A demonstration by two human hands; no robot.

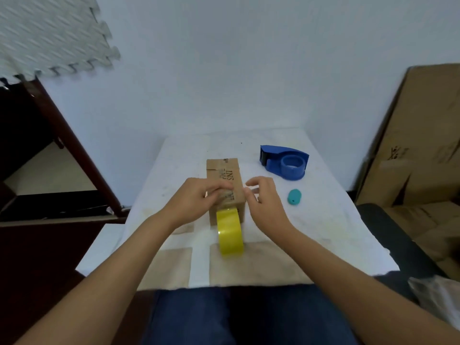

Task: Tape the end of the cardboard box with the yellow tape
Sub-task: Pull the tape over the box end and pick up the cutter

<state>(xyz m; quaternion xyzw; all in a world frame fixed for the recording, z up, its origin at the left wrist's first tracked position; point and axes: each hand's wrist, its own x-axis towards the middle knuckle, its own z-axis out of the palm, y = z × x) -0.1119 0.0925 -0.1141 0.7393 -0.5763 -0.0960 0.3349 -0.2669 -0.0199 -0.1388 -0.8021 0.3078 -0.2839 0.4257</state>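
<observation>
- Head view: small cardboard box (225,180) lies lengthwise at the middle of the tabletop (174,170), which is covered with a white cloth; black print shows on the box's top face.
- Yellow tape roll (230,232) stands on edge on the tabletop, touching the near end of the box; a strip seems to run from the roll up onto the box's near top edge, blurry there.
- Left hand (196,202) rests on the near top of the box, fingers (219,188) curled and pressing down on the top face; whether it pinches the tape end, cannot tell.
- Right hand (263,200) sits just beside the box's right side, fingers loosely spread, grip unclosed and holding nothing; fingertips near the box's top right edge, contact unclear.
- Blue tape dispenser (285,161) lies on the tabletop at far right, well apart from the box, no tape loaded in it.
- Small teal oval object (294,196) lies on the tabletop near the right hand, not touching it.
- Flattened brown cardboard sheets (423,145) lean against the wall at right.
- Dark wooden furniture (37,158) at left; grey foam puzzle mat (49,33) hangs on the wall at upper left.
- Blue jeans (224,317) visible at the bottom edge, under the tabletop's near edge.
</observation>
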